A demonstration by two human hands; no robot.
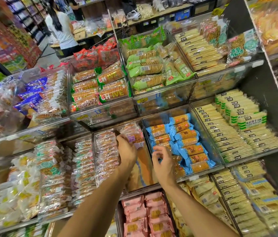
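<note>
Left grip (126, 151) pinches a cracker packet (135, 136) in the part-filled clear bin (143, 170), its label blurred; right grip (163, 163) loosely curled, empty.

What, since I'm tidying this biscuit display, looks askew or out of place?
Nothing looks spilled or torn. The blue packets lie jumbled at differing angles, unlike the neat cream packets beside them. The bin where the left hand grips a clear packet has a bare gap on its right side.

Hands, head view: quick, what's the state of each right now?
Left hand: grips a clear-wrapped biscuit packet.
Right hand: open, fingers loosely curled, holding nothing, by the blue biscuit packets.
</note>
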